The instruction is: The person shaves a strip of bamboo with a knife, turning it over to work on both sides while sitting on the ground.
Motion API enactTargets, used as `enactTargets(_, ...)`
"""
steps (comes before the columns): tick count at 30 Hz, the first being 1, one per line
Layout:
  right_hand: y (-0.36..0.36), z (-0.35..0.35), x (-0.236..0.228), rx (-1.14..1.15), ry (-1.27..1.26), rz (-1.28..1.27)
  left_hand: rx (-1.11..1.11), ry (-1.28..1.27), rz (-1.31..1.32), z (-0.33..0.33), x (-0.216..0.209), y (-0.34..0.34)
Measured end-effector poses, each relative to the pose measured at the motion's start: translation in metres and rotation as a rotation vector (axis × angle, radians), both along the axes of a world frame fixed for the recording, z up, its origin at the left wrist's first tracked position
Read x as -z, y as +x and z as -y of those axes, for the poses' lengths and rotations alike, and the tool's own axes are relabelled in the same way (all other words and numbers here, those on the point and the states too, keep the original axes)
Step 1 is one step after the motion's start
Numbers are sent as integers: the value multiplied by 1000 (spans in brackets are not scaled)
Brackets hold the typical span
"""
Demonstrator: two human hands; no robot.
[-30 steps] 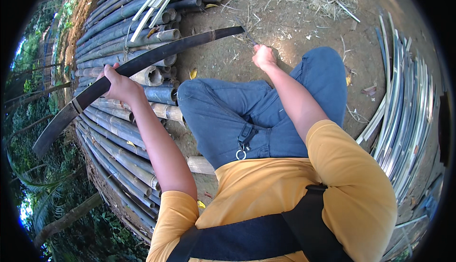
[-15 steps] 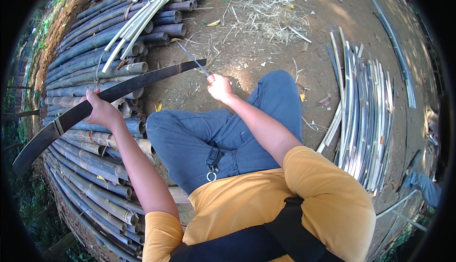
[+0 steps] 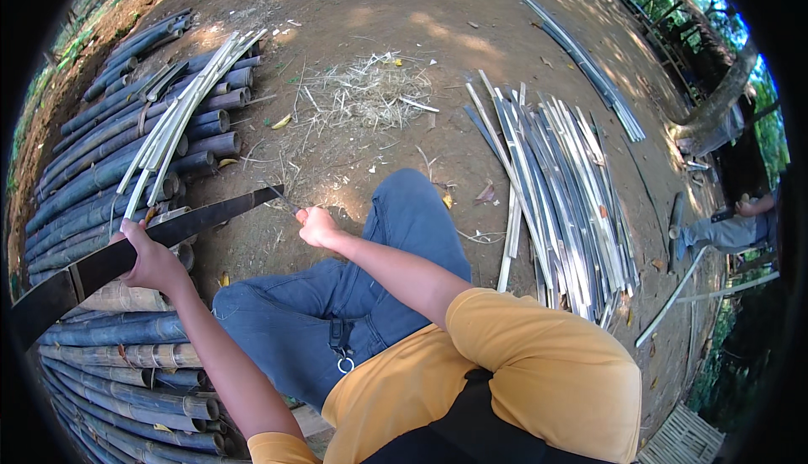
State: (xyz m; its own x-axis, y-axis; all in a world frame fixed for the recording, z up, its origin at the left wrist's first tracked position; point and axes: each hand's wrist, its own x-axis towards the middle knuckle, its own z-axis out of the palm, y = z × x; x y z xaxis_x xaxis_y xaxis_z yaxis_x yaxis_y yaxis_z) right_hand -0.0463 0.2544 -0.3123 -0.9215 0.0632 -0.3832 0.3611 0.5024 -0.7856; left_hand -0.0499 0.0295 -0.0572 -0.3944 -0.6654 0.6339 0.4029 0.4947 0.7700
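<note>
In my left hand is a long dark split-bamboo strip, gripped around its middle with the thumb on top. The strip slants from the lower left up to the right, with a node ridge near its left part. My right hand is closed round the handle of a thin-bladed knife, whose handle is mostly hidden by the fingers. The blade points up and left at the strip's far end; I cannot tell whether they touch. I sit with legs bent, and both hands are out beyond my knees.
Stacked dark bamboo poles fill the left side, with pale thin strips lying across them. Bamboo shavings are heaped on the dirt ahead. To the right lies a bundle of slats. Another person is at the far right.
The view has swung right, bringing the other person further into sight. The knife blade, earlier reaching past the strip's end, now appears shorter and lies at that end. Both hands keep their holds.
</note>
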Motion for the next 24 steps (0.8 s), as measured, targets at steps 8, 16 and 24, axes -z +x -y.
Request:
enactTargets(8, 13, 38, -15, -8, -47, -4, 6, 89, 46, 10, -1, -2)
enactTargets(16, 16, 42, -24, -31, -17, -97, 89, 28, -147, 10, -14, 0)
enactTargets(24, -21, 4, 48, 43, 104, 208, 101, 85, -93, 7, -9, -8)
